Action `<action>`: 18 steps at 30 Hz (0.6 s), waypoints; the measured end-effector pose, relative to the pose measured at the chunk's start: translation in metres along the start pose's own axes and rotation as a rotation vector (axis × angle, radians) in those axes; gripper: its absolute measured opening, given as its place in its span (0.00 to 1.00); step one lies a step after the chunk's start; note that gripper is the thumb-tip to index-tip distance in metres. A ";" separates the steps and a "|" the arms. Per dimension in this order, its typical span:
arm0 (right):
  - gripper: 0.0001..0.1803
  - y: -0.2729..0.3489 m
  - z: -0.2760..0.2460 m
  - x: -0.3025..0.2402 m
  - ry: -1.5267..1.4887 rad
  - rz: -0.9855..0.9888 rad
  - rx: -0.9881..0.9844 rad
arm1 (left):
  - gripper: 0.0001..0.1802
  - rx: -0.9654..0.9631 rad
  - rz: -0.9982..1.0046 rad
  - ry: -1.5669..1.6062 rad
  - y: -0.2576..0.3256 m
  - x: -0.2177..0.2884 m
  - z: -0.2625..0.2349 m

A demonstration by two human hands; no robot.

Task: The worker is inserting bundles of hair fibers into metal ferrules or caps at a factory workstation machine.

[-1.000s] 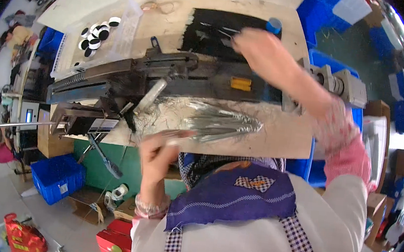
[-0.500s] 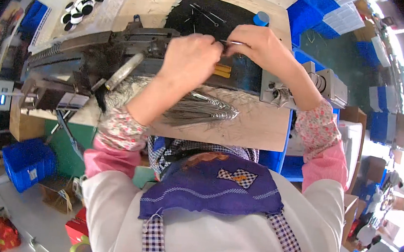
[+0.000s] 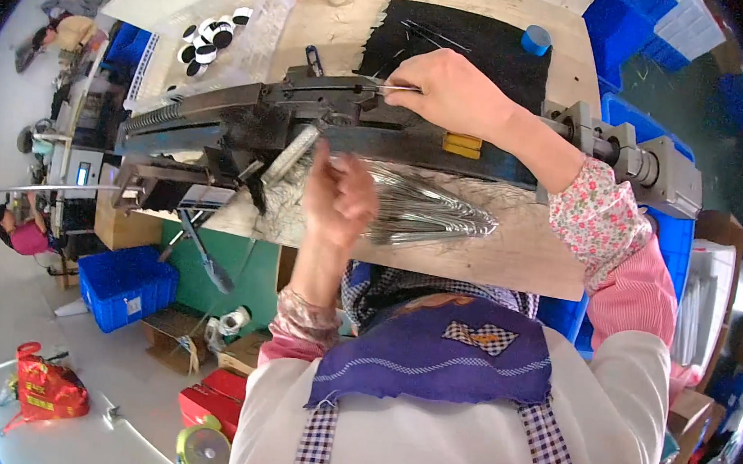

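The right hand (image 3: 454,91) is far out over the long dark metal machine (image 3: 311,121) that lies across the wooden workbench (image 3: 523,257). Its thumb and first finger pinch one thin metal wire (image 3: 391,87) and hold it flat on top of the machine. The other fingers are curled in.

The left hand (image 3: 339,197) is nearer, just in front of the machine. Its fingers are curled close together, and the fingertips seem to nip some thin wire, but that is too small to tell for sure. Right beside this hand, on the near part of the bench, lies a shiny bundle of wires (image 3: 419,210), with its ends pointing to the right.

Far behind the machine is a black mat (image 3: 491,45) with a few loose wires on it, and a blue roll of tape (image 3: 537,39) at its right end. To the far left sits a white tray (image 3: 256,39) with black and white round discs (image 3: 211,34). A blue crate (image 3: 126,283) stands on the floor to the left.
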State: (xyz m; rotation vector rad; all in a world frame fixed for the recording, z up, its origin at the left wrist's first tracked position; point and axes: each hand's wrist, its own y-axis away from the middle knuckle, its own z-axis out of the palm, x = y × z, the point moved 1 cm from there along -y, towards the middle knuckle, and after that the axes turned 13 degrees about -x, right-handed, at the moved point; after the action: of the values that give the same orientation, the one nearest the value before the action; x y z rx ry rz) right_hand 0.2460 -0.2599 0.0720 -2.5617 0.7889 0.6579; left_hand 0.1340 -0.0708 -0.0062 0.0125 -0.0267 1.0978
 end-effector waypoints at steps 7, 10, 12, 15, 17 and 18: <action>0.10 -0.006 0.001 0.003 0.060 0.056 -0.077 | 0.17 0.110 0.095 -0.948 -0.024 -0.034 0.054; 0.09 -0.007 -0.003 -0.002 0.030 0.094 -0.060 | 0.10 0.261 0.160 -1.522 -0.029 -0.034 0.028; 0.11 -0.003 -0.005 -0.006 0.266 0.062 -0.027 | 0.11 0.194 0.095 -1.702 -0.027 -0.023 0.036; 0.14 0.032 -0.001 -0.047 0.334 -0.039 0.036 | 0.18 0.430 0.065 -1.398 0.020 0.020 0.007; 0.14 0.069 0.018 -0.054 0.264 0.074 -0.030 | 0.24 0.671 0.314 -1.218 0.061 0.069 -0.031; 0.14 0.079 0.031 -0.049 0.234 0.197 -0.083 | 0.27 0.775 0.450 -1.146 0.077 0.086 -0.038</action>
State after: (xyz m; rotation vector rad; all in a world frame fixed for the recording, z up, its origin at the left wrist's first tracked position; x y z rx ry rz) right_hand 0.1529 -0.2855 0.0560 -2.6923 1.1246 0.4598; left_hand 0.1049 0.0422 -0.0416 1.3832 -0.6540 1.3577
